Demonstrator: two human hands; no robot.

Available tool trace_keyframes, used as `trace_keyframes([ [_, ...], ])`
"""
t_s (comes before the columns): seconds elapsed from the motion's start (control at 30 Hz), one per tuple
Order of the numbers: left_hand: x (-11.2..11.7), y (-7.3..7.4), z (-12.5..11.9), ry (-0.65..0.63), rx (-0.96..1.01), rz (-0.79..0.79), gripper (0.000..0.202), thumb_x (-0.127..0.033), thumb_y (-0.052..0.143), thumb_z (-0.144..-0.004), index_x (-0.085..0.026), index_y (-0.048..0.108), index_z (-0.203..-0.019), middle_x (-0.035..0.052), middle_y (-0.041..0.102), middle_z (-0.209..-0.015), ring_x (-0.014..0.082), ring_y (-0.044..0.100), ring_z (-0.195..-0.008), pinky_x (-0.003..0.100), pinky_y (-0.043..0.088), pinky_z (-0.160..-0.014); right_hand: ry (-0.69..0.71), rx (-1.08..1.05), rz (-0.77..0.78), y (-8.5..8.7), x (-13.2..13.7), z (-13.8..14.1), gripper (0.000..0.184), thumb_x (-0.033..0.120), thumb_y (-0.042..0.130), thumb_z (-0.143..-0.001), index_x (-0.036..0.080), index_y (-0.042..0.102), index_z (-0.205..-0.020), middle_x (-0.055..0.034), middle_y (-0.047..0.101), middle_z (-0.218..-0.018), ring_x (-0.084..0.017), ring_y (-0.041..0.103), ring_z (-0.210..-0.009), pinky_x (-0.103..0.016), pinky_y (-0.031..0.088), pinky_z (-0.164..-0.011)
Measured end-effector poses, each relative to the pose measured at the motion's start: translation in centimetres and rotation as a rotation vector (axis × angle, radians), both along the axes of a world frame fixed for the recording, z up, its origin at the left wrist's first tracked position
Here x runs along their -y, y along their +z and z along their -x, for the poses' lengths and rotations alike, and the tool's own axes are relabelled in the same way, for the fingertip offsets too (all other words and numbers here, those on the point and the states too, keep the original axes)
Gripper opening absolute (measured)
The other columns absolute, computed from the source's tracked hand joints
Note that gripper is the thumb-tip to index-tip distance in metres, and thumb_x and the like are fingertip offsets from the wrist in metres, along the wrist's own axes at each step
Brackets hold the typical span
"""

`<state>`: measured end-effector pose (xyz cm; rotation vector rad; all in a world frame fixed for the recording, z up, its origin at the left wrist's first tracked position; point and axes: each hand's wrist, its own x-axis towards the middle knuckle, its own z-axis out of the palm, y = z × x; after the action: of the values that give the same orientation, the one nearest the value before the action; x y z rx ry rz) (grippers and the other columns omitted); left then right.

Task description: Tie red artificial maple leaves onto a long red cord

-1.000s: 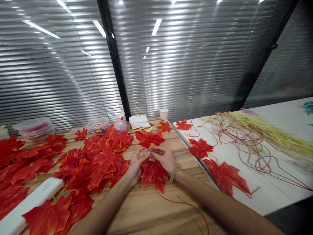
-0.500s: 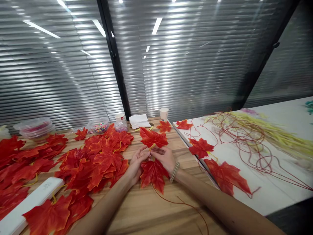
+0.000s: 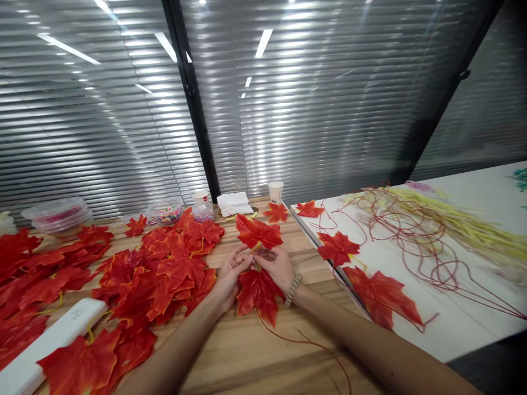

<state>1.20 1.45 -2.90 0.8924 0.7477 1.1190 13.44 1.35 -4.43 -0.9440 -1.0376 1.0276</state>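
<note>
Both my hands meet at the middle of the wooden table, fingertips pinched close together. My left hand and my right hand, with a beaded bracelet at its wrist, grip the yellow stem area between two artificial maple leaves. The upper red maple leaf points away from me. Below the fingers hangs the lower red maple leaf, partly behind the right hand. From beneath it a thin red cord runs towards the lower right. Exactly what each fingertip pinches is too small to make out.
A heap of red leaves lies left, near a white box. Along the back stand a paper cup, tissue and bead tubs. Right, a white board carries tangled red cord and yellow stems.
The lower leaf has shifted very slightly. Both hands keep their pinch in the same place.
</note>
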Motion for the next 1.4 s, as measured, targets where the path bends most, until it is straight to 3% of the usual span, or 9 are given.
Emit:
trace_keyframes([
  [0.33, 0.17, -0.09, -0.06, -0.002, -0.008, -0.005, 0.048, -0.018, 0.074, -0.059, -0.015, 0.052, -0.102, 0.0001, 0.062, -0.071, 0.0088, 0.057, -0.063, 0.019, 0.043, -0.064, -0.004, 0.100, 0.020, -0.07, 0.23, -0.04, 0.019, 0.028, 0.064, -0.060, 0.012, 0.062, -0.070, -0.0104, 0.068, -0.074, -0.022, 0.065, -0.070, -0.032, 0.051, -0.065],
  [0.93, 0.37, 0.08, -0.16, 0.003, -0.026, 0.012, 0.049, -0.022, 0.075, -0.057, -0.016, 0.056, -0.102, 0.0018, 0.063, -0.074, 0.0120, 0.058, -0.065, 0.022, 0.043, -0.064, -0.064, 0.113, 0.037, 0.03, 0.24, -0.02, 0.019, 0.028, 0.065, -0.058, 0.012, 0.061, -0.068, -0.0103, 0.067, -0.069, -0.021, 0.065, -0.066, -0.030, 0.052, -0.061],
  [1.4, 0.50, 0.26, -0.27, 0.007, -0.046, 0.015, 0.049, -0.021, 0.075, -0.058, -0.015, 0.055, -0.102, 0.0014, 0.063, -0.073, 0.0117, 0.059, -0.067, 0.022, 0.042, -0.067, -0.048, 0.204, -0.010, -0.15, 0.44, 0.08, 0.013, 0.027, 0.060, -0.065, 0.013, 0.061, -0.064, -0.0101, 0.067, -0.066, -0.023, 0.066, -0.069, -0.030, 0.053, -0.062],
])
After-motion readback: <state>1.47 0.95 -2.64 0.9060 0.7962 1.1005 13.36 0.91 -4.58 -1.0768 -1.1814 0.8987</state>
